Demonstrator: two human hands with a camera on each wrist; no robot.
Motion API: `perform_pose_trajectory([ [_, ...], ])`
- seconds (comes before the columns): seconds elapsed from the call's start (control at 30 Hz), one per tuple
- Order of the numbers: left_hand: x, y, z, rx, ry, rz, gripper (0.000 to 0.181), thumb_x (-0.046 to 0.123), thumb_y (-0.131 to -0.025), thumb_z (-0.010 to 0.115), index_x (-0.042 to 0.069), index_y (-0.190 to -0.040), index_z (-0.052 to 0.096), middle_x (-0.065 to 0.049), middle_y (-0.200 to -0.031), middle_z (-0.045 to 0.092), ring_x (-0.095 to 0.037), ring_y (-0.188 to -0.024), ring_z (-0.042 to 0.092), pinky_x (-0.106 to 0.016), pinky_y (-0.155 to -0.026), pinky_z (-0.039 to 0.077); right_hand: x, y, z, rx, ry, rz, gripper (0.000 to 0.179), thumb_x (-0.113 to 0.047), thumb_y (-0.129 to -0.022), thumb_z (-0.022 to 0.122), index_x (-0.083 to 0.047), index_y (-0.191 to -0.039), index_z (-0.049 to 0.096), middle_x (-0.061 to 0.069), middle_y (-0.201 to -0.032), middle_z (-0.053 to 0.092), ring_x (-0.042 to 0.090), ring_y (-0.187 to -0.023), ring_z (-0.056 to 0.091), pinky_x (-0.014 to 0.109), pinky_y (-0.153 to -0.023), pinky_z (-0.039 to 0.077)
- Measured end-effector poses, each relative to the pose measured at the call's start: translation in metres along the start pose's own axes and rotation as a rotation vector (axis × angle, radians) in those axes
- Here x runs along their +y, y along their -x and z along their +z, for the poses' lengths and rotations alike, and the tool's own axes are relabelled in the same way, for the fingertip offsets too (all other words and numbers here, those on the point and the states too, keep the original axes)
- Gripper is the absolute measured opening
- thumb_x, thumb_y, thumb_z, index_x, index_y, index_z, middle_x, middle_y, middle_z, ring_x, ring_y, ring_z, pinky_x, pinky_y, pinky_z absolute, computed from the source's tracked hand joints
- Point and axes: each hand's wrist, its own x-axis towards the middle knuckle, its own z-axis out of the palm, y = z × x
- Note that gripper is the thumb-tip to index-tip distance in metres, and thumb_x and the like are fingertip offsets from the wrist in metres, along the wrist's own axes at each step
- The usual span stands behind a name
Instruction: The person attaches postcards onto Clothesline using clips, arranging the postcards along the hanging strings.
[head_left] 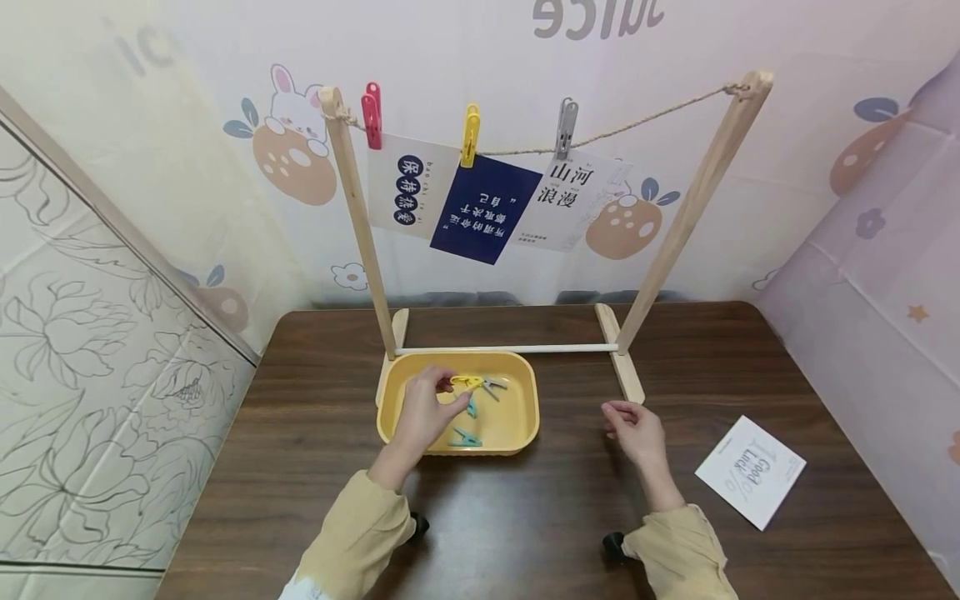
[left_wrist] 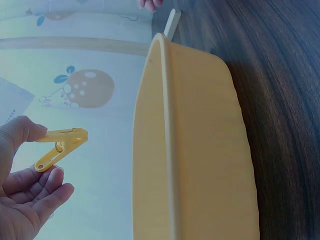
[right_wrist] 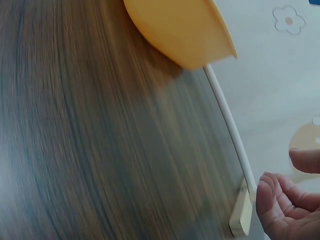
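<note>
My left hand (head_left: 426, 410) pinches a yellow clothespin (left_wrist: 64, 145) between thumb and fingers, over the yellow plastic basin (head_left: 530, 400). In the left wrist view the clothespin is held by its two handle ends. Inside the basin lie a grey clothespin (head_left: 495, 388) and teal clothespins (head_left: 466, 438), one of them partly hidden by the thumb. To the right of the basin my right hand (head_left: 637, 429) holds nothing, its fingers loosely curled, near the foot of the wooden rack. The right wrist view shows its thumb apart from the fingers.
A wooden rack (head_left: 670, 233) with a twine line stands behind the basin. Red (head_left: 372, 117), yellow (head_left: 470, 136) and grey (head_left: 566, 129) clothespins hold cards on the twine, including a navy card (head_left: 486, 208). A white "Good Luck" card (head_left: 752, 472) lies at the right.
</note>
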Motion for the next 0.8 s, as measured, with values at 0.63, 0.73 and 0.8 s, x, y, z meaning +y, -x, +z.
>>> perform_pose_trajectory([
  [0.63, 0.008, 0.014, -0.003, 0.020, 0.033, 0.020, 0.024, 0.008, -0.068, 0.074, -0.001, -0.086, 0.062, -0.006, -0.074, 0.056, -0.013, -0.066, 0.053, -0.024, -0.060, 0.047, 0.054, -0.013, -0.089, 0.060, 0.353, 0.115, 0.065, -0.048, -0.082, 0.054, 0.011, -0.109, 0.052, 0.029, -0.096, 0.059, 0.005, -0.051, 0.056, 0.028, -0.041, 0.045],
  [0.73, 0.007, 0.015, -0.002, 0.016, 0.038, 0.014, 0.025, 0.008, -0.068, 0.074, -0.002, -0.087, 0.062, -0.006, -0.075, 0.056, -0.014, -0.067, 0.053, -0.024, -0.060, 0.047, 0.052, -0.012, -0.099, 0.076, 0.425, 0.103, 0.061, -0.042, -0.084, 0.055, 0.014, -0.108, 0.051, 0.030, -0.096, 0.058, 0.021, -0.062, 0.061, 0.036, -0.054, 0.047],
  [0.8, 0.007, 0.016, -0.002, 0.016, 0.044, 0.012, 0.025, 0.007, -0.068, 0.074, -0.002, -0.088, 0.062, -0.006, -0.076, 0.056, -0.015, -0.067, 0.053, -0.024, -0.060, 0.047, 0.046, -0.008, -0.105, 0.077, 0.474, 0.107, 0.058, -0.037, -0.084, 0.054, 0.017, -0.107, 0.050, 0.032, -0.096, 0.057, 0.035, -0.078, 0.058, 0.040, -0.065, 0.045],
])
